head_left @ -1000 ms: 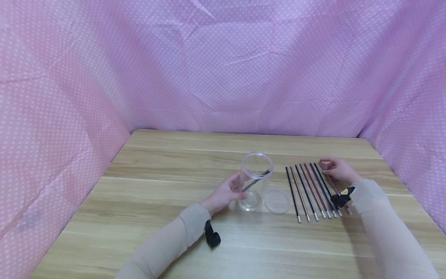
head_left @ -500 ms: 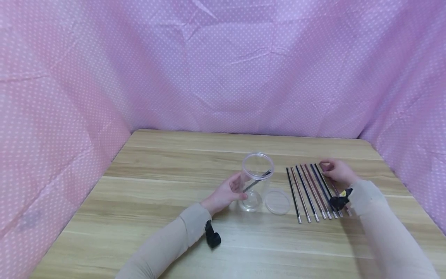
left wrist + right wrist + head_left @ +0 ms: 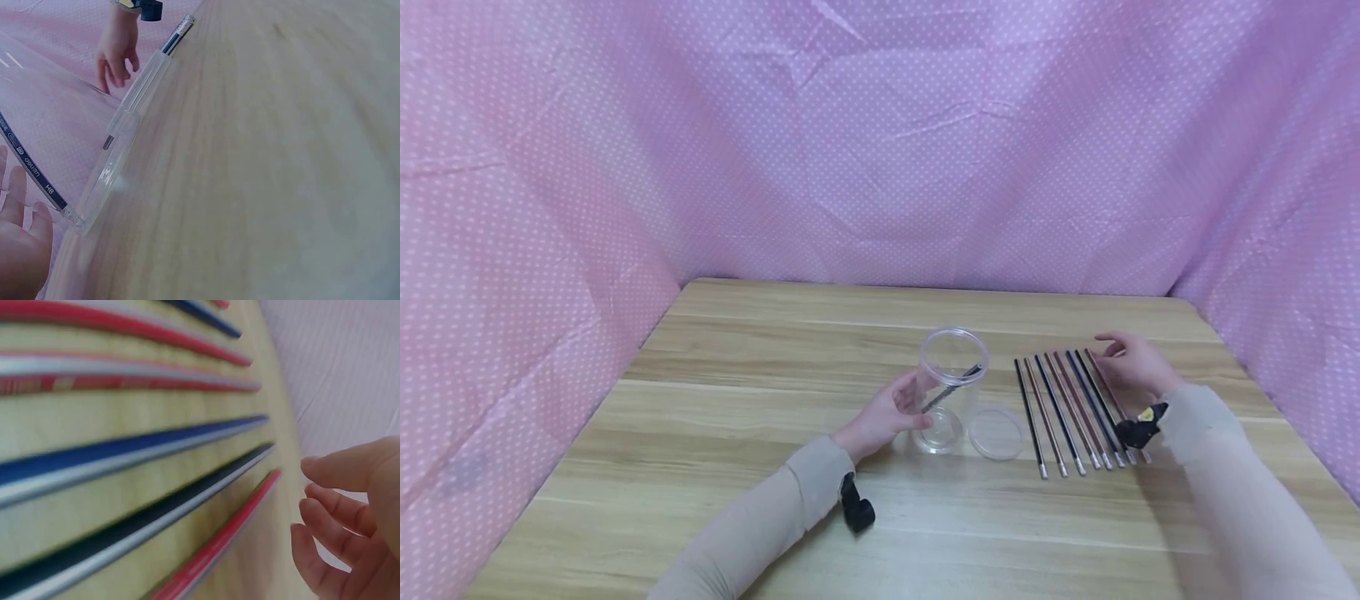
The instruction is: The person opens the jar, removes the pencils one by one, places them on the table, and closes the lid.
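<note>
My left hand (image 3: 883,421) holds the side of a clear plastic jar (image 3: 974,396), thumb in front, other fingers behind. The jar stands upright without its lid. Inside leans one dark HB pencil (image 3: 37,175), its eraser end at the bottom in the left wrist view. My right hand (image 3: 1138,365) is at the far right end of a row of pencils, fingers loosely bent. In the right wrist view nothing is between those fingers, and the nearest red pencil (image 3: 240,519) lies apart from them. Dark and red pencils (image 3: 1060,408) lie side by side, eraser ends toward me.
A round clear lid (image 3: 996,433) lies flat between the jar and the pencils. All of it is on a wooden table (image 3: 775,358). Pink dotted cloth (image 3: 880,167) hangs behind and on both sides.
My right hand has let go of the red pencil at the row's right end and drawn slightly right. That pencil now lies closer to its neighbour. The left hand and jar have not moved.
</note>
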Demonstrator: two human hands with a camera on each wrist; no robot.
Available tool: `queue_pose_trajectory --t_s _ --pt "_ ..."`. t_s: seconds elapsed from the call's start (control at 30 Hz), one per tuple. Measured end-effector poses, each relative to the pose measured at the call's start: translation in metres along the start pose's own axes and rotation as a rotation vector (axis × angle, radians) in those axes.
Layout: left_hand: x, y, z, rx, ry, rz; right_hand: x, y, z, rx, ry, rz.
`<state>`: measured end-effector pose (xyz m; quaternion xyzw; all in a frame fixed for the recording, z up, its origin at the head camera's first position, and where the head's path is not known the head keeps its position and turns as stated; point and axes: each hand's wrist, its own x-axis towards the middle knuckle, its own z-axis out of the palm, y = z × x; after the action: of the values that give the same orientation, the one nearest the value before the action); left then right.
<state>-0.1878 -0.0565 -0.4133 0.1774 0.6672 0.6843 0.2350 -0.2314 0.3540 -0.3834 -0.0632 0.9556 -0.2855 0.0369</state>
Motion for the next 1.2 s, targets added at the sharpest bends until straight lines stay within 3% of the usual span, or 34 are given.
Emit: queue_pose_trajectory --t_s 0.13,0.37,0.73,1.2 --pt "0.001 -0.001 -0.002 0.002 -0.002 0.012 0.001 -0.015 -0.004 -0.027 0.047 -0.057" --pt "0.003 -0.004 -0.005 0.002 -0.017 0.035 0.001 -0.054 -0.003 -0.045 0.052 -0.133" --pt "0.001 -0.002 -0.006 -0.010 0.003 -0.018 -0.010 -0.109 0.014 -0.010 0.064 -0.343" --pt "0.006 -0.003 -0.009 -0.019 -0.027 0.017 -0.026 -0.161 0.019 0.051 0.078 -0.615"
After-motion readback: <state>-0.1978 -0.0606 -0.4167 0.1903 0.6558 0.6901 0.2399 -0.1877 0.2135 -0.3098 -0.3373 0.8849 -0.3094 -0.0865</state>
